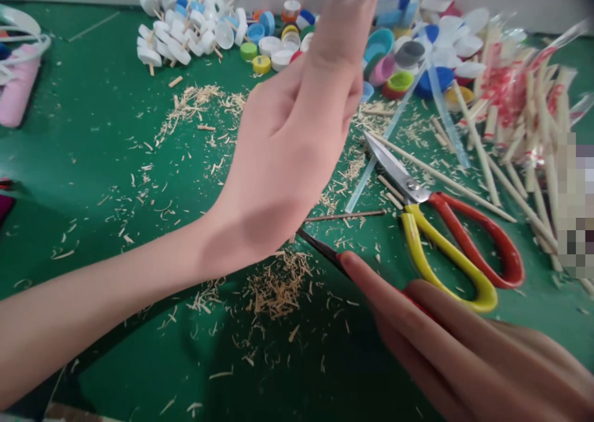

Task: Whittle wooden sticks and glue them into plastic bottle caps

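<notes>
My left hand [288,156] is raised over the middle of the green mat [93,162] with its back to me. Its fingers lie close together and run up past the top edge, so what is in the palm is hidden. My right hand [455,354] sits at the bottom right, closed round a red-handled tool, index finger stretched along it. The tool's dark blade [320,249] pokes out toward my left wrist. Below the blade lies a heap of wood shavings [278,286]. Yellow-and-red-handled scissors [431,218] lie shut on the mat, just beyond my right hand.
Coloured bottle caps [394,57] and white caps on short sticks [185,32] are piled along the far edge. Wrapped wooden chopsticks [520,119] lie heaped at the right. A thin skewer [343,215] rests near the scissors. A pink roll [18,88] is at far left.
</notes>
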Tool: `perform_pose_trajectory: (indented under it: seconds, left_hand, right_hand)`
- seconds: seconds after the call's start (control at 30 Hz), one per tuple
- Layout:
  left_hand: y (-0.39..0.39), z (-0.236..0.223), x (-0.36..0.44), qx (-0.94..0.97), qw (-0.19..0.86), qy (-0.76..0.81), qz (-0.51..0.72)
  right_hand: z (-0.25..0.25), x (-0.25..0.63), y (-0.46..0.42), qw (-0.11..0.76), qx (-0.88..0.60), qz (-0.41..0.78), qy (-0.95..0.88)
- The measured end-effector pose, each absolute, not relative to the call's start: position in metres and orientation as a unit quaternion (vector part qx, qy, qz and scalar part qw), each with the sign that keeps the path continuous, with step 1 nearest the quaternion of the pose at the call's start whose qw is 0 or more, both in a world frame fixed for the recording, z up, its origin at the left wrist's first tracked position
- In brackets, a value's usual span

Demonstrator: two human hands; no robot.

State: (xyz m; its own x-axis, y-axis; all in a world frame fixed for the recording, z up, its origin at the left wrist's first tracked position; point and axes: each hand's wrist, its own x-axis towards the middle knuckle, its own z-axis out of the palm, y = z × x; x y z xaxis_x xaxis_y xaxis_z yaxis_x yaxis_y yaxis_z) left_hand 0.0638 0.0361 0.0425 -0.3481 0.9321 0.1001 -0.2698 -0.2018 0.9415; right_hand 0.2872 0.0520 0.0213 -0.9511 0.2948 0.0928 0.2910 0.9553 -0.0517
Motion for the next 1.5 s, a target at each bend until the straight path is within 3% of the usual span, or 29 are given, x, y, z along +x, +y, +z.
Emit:
perform_pose_trajectory:
  seconds: [0.1,0.23,0.37,0.47,0.63,0.83,1.07,1.33,1.5]
  left_hand:
    - [0.036,0.041,0.066,0.34,0.456,0.425,0.705]
    - [0.039,0.04,0.072,0.393,0.302,0.499,0.711]
    - [0.043,0.041,0.079,0.412,0.25,0.539,0.691]
    - [0.046,0.041,0.078,0.379,0.272,0.556,0.688]
    - [0.057,0.042,0.045,0.247,0.412,0.579,0.659]
    - [0.063,0.047,0.005,0.134,0.442,0.542,0.702]
    - [0.045,0.044,0.034,0.047,0.461,0.501,0.731]
    - [0.036,0.034,0.07,0.408,0.323,0.459,0.72]
    - [0.039,0.039,0.065,0.499,0.3,0.432,0.688]
  right_hand:
    - [0.017,0.288,0.055,0.031,-0.107,0.028,-0.993]
    - [0.013,0.29,0.061,0.025,-0.101,0.032,-0.994]
    - [0.016,0.29,0.062,0.059,-0.116,0.03,-0.991]
    - [0.018,0.289,0.061,0.031,-0.139,0.024,-0.99]
    - [0.013,0.288,0.061,0.034,-0.142,0.062,-0.987]
    - [0.01,0.293,0.066,0.053,-0.132,0.055,-0.988]
    - [0.01,0.291,0.069,0.052,-0.14,0.051,-0.987]
    - [0.009,0.291,0.069,0.048,-0.15,0.072,-0.985]
    - [0.01,0.29,0.069,0.043,-0.137,0.061,-0.988]
